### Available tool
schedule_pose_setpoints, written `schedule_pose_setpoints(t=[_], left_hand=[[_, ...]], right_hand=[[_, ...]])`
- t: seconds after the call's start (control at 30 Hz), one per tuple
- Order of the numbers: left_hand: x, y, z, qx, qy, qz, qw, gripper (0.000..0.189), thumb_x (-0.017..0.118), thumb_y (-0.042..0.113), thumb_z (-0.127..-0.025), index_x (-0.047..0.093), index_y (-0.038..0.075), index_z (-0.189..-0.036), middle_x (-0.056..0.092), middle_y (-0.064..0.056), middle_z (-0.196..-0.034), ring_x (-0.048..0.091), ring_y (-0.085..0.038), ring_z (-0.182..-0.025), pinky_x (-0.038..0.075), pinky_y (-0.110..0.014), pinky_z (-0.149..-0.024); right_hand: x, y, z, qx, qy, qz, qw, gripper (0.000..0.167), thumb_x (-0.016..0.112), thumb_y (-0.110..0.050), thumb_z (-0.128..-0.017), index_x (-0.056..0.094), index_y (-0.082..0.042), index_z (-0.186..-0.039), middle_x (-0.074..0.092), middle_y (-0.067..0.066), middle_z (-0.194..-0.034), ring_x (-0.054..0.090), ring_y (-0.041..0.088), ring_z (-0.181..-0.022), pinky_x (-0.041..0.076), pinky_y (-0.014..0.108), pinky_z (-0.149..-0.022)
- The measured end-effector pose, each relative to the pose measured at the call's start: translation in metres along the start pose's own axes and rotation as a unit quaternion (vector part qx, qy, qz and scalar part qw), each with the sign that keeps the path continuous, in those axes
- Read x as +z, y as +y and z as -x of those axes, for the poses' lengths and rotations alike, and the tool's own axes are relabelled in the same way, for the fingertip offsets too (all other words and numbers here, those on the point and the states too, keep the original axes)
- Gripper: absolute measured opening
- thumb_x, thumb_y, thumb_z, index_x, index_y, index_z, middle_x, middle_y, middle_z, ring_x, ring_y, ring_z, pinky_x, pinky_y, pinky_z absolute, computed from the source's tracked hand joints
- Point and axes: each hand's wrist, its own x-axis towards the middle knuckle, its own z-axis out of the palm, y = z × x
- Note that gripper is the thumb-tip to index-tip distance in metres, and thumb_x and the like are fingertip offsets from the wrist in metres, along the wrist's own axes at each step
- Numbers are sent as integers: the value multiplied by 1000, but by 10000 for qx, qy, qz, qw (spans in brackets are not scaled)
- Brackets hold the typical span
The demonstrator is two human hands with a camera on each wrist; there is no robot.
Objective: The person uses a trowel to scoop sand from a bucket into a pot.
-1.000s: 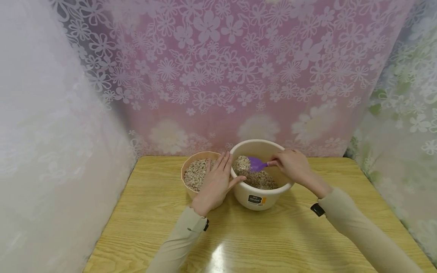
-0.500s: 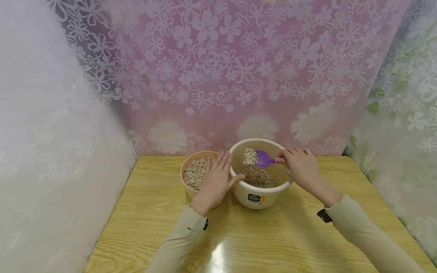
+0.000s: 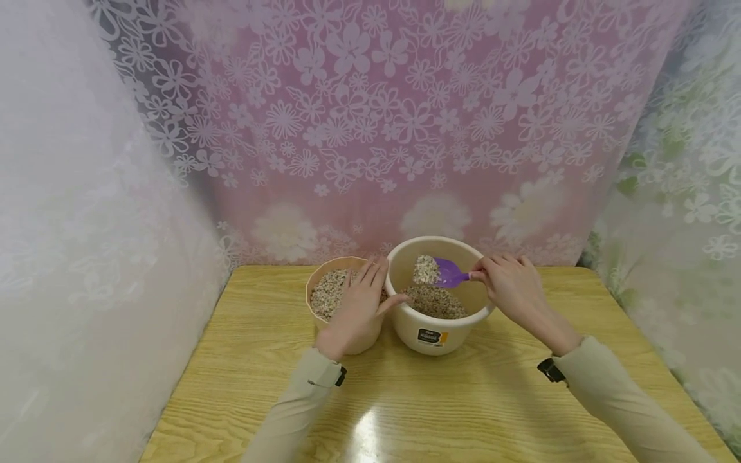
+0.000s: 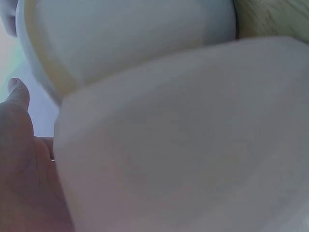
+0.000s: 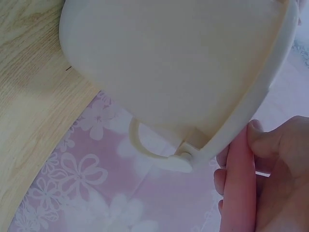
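Note:
My right hand grips the pink handle of a purple scoop. Pale flaky grain fills the scoop's front, held level inside the cream bucket, above darker grain at its bottom. To the bucket's left stands a peach bowl, nearly full of similar grain. Over the bowl's right side lies my left hand, fingers straight, thumb reaching across the bucket's rim. In the left wrist view, the bowl's pale wall hides much of that hand.
Both containers stand near the back of a wooden table, against a pink floral curtain. Pale sheeting hangs on the left and a floral sheet on the right. A curved bucket handle shows in the right wrist view.
My right hand has lifted the loaded scoop out of the bucket's grain and drawn it a little right, then lowered it slightly. My left hand has shifted slightly left over the bowl.

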Motion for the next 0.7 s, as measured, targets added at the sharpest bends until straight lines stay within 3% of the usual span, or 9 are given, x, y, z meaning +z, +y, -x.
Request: schedule_pose_setpoints(t=[0.23,0.47,0.7], left_hand=[[-16,-27,12,-373,163,-68,9991,87,46,63,-100,17,11,-163,18,-9,-168,13,-28,-156,7,-60,-124],[-27,-68,40,-783,423,73,9960,88,55,56,-100,19,8,-163,24,-16,-166,16,-36,-155,7,-67,-121],[-30,-95,65,-974,298,127,9947,84,56,54,-100,23,8,-162,22,-13,-167,11,-36,-156,3,-68,-121]], right_hand=[[1,-1,2,95,8,-135,9999,14,70,-23,-96,73,-10,-93,73,7,-90,65,33,-91,42,45,-73],[-1,-1,4,130,-12,-176,9998,14,71,-23,-96,73,-9,-94,73,8,-89,65,32,-87,41,43,-72],[-9,-4,-4,38,18,-61,10000,14,70,-23,-96,72,-9,-94,72,6,-82,64,30,-77,43,45,-71]])
